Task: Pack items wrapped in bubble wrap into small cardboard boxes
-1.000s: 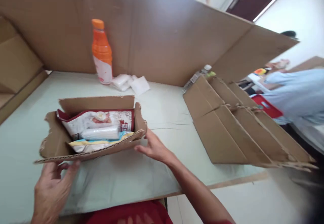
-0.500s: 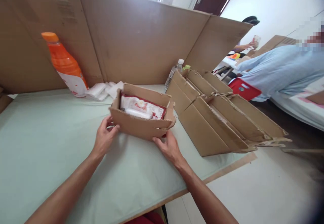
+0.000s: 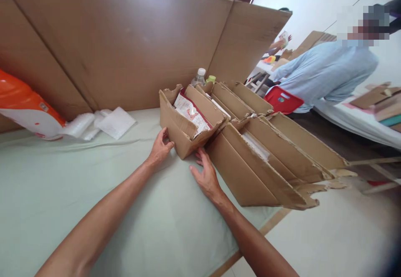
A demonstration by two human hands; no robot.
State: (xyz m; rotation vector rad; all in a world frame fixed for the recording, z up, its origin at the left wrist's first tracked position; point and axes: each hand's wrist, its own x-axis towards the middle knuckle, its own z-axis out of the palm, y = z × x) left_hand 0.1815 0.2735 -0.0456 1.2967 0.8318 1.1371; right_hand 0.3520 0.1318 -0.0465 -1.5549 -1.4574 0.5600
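Observation:
A small cardboard box (image 3: 183, 137) sits at the left end of a group of open cardboard boxes (image 3: 247, 176), set close against them. Inside it lies a white and red printed packet (image 3: 191, 112) with a dark red edge. My left hand (image 3: 160, 151) holds the box's near left side, fingers and thumb against the cardboard. Near the lower right corner is my right hand (image 3: 206, 176), its fingers spread and their tips at the box, the thumb standing away from it. Partly hidden by the right side of the box, the fingertips' exact contact cannot be made out.
An orange bottle (image 3: 28, 105) and bubble-wrap pieces (image 3: 115, 122) are on the left. A tall cardboard panel (image 3: 134, 39) runs along the back. Clear bottle (image 3: 199, 77) stands behind the boxes. A person in a light blue shirt (image 3: 326, 72) and a red tray (image 3: 283, 99) are at right.
The small box has moved right and turned, now beside the other boxes. Both hands went with it, and the right fingers have spread. The view has swung to the right.

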